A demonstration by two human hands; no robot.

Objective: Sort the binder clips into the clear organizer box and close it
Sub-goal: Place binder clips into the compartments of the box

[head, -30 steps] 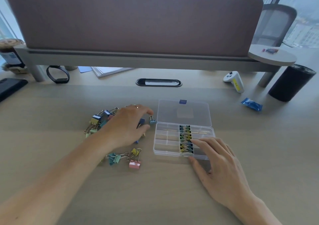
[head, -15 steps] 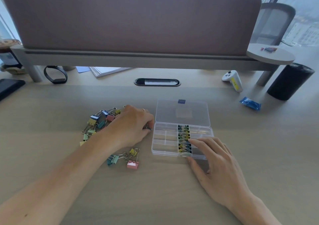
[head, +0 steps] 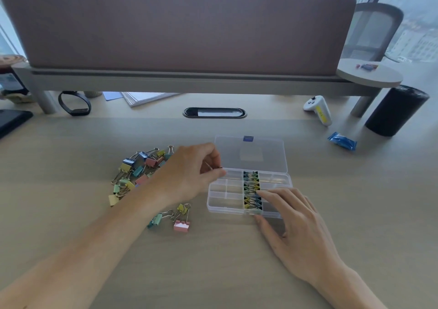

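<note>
Progress: early to middle, by my read. The left hand [head: 189, 173] is curled, thumb and fingers pinching a held clip [head: 212, 166] by its thin wire handle. The clip body is hidden behind the fingers, so I can't tell the colour. The pinch sits at the far left corner of the organizer box [head: 209, 204], touching the rim or just above it, can't tell which. The box base runs right of the pinch and back toward the person. Its lid [head: 251, 153] is swung open, lying flat just right of and beyond the pinch.

The right hand [head: 301, 232] is well right of the pinch and nearer the person. Its fingers are spread and fairly straight, resting on the near right part of the box, and it grips nothing. The fingertips [head: 259, 192] touch the sorted clips [head: 252, 190].

Done: one middle column of compartments, right of the pinch, is packed with clips. The other compartments that show look bare.

Left: drop the held clip in. Then work through the loose pile [head: 139, 168] just left of the pinch, partly hidden by the left wrist. Three stray clips [head: 176, 218] also lie on the desk [head: 213, 261], toward the person from the pinch. Most clips are outside the box, so closing the lid is a long way off.
</note>
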